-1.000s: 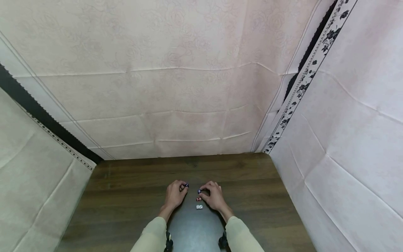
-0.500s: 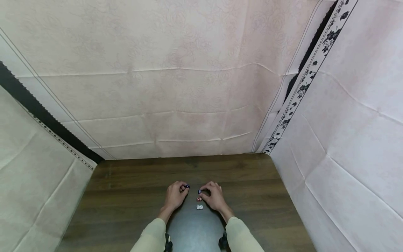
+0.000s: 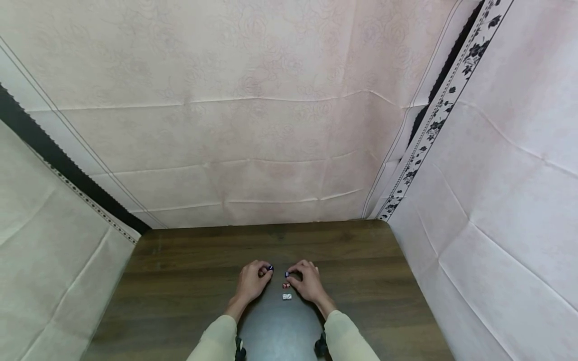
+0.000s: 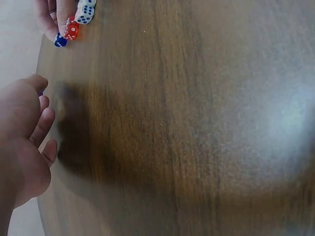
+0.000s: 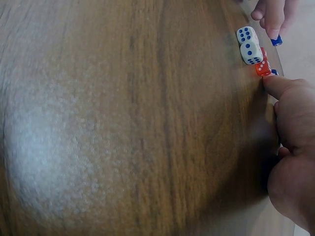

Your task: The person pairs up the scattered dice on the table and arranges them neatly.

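1. The left hand pinches a blue die just above the counter.
2. The right hand pinches another blue die at the row's far end, beside the red die.
3. Set the held die down gently in line; a bump could scatter the white dice.

**Cloth-Walled Corner**

A dark wood-grain worktop fills the lower frame. Pale pink, rose-embossed cloth hangs creased behind it. A black floral border runs diagonally at upper right; a dark strip crosses the left.
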Demonstrator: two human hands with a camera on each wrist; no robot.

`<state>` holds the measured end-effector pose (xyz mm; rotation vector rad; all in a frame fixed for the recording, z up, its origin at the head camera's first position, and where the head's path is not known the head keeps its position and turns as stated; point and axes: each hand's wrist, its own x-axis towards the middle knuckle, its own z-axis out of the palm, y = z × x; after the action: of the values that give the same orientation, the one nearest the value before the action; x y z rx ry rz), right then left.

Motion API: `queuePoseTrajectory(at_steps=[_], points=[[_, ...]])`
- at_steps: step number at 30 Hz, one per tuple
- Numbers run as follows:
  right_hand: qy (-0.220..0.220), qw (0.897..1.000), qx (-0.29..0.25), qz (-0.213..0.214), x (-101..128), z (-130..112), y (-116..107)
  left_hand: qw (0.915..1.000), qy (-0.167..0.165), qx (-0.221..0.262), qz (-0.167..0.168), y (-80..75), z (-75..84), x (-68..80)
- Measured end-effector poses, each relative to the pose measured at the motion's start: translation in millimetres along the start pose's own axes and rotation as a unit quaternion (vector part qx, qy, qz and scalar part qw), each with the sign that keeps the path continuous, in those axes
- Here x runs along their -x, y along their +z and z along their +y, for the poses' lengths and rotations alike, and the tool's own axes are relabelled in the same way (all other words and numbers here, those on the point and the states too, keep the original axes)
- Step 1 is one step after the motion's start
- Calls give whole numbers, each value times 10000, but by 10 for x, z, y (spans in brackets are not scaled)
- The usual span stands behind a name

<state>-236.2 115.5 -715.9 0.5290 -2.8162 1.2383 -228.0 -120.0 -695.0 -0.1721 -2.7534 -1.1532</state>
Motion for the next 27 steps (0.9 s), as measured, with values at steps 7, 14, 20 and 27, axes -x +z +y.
queuePoseTrajectory(at_steps=[7,14,20,27], points=[[132,9999,-58,-31,-2,-11,-3,9998,143,37,-132,-10,61,23],[89,9999,-86,-7,12,-19,-5,9995,273,84,-141,26,97,35],[115,9999,-54,18,-8,-21,-3,9989,398,174,-154,39,142,48],[147,9999,7,4,-6,-4,8,9986,441,181,-241,85,157,65]])
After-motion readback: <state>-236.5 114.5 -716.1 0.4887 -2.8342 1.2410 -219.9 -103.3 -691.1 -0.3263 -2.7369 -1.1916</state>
